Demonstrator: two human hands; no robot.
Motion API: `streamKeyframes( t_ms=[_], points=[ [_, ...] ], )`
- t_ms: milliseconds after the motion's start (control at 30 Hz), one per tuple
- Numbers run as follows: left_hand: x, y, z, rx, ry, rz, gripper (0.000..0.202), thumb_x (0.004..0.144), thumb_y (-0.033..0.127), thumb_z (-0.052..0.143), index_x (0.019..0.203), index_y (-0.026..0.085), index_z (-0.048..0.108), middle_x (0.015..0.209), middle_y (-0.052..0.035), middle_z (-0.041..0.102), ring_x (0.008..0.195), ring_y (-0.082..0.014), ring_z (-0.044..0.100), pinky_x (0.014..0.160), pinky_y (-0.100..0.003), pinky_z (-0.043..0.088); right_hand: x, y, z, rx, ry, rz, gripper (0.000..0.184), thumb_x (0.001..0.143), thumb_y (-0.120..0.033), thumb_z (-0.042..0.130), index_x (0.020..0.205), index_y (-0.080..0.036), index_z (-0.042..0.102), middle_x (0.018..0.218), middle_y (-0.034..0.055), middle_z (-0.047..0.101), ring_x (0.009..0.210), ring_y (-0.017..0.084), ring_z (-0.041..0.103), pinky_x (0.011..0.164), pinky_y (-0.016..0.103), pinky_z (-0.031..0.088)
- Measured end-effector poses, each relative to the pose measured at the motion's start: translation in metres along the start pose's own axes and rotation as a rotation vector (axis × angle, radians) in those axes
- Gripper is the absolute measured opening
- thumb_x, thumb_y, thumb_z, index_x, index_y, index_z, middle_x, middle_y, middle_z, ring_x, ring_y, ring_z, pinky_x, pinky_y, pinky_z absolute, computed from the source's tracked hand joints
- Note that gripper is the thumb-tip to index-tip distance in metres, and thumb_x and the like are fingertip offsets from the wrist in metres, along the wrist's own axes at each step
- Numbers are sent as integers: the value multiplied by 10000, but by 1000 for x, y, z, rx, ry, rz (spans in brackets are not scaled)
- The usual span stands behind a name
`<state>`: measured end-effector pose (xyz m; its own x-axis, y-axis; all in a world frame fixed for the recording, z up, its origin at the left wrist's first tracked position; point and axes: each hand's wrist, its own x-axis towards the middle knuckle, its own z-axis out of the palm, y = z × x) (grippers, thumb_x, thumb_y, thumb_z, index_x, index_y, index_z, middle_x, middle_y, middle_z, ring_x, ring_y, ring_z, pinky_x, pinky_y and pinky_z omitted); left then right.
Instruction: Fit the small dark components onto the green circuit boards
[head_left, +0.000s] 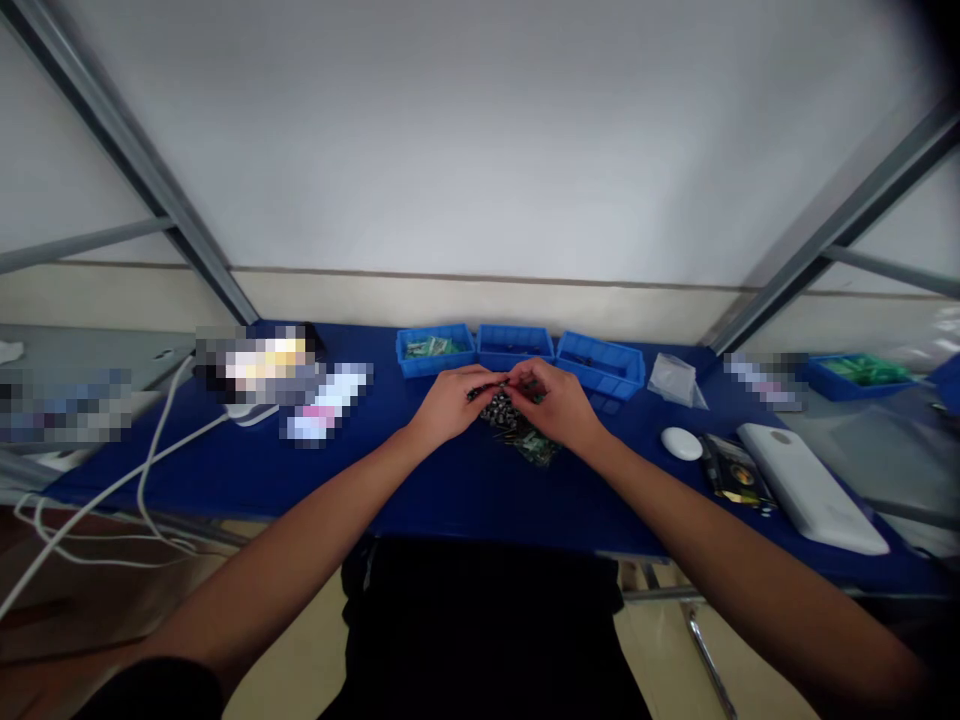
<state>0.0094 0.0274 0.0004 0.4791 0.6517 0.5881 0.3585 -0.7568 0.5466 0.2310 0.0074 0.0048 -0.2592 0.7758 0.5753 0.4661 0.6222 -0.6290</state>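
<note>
My left hand (448,404) and my right hand (561,402) meet above the middle of the blue table, their fingertips pinched together at one spot. Whatever is between them is too small and dark to name. Right below the fingers lies a heap of small dark and silvery parts (496,410). Thin greenish pieces (537,448) spread from the heap toward me, partly under my right hand. Behind the hands stand a blue bin with green and white pieces (435,347), a middle blue bin (514,335) and a right blue bin (604,364) with dark contents hard to make out.
Right of the hands lie a clear plastic bag (673,380), a white round case (682,443), a black packet (736,470) and a long white device (814,488). White cables (150,455) hang over the left end of the blue table (450,500). Grey metal posts (202,250) frame both sides.
</note>
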Motion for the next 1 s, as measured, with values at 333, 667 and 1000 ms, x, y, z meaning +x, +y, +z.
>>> streamKeyframes(
  t_ms=[333, 667, 1000],
  points=[
    [1, 10, -2, -150, 36, -104, 364, 1001, 208, 663, 1358, 232, 593, 1080, -49, 834, 987, -195, 802, 941, -373, 633, -2, -6, -2, -85, -60, -87, 393, 880, -165, 635, 1263, -249, 624, 932, 19, 692, 737, 164, 667, 712, 325, 591],
    [-1, 7, 0, -222, -28, -140, 324, 1071, 403, 601, 1333, 239, 699, 1064, -54, 833, 976, -217, 800, 936, -385, 637, -2, 2, -3, -102, 14, -92, 118, 972, -203, 653, 1069, -248, 704, 974, 48, 732, 848, 206, 708, 701, 338, 590],
    [2, 10, 0, -170, 17, -96, 222, 1045, 377, 657, 1177, 245, 777, 1124, -61, 809, 992, -205, 778, 897, -363, 638, 0, -6, -2, -69, 35, -133, 104, 980, -190, 682, 1027, -263, 741, 993, 40, 711, 823, 182, 697, 738, 338, 598]
  ],
)
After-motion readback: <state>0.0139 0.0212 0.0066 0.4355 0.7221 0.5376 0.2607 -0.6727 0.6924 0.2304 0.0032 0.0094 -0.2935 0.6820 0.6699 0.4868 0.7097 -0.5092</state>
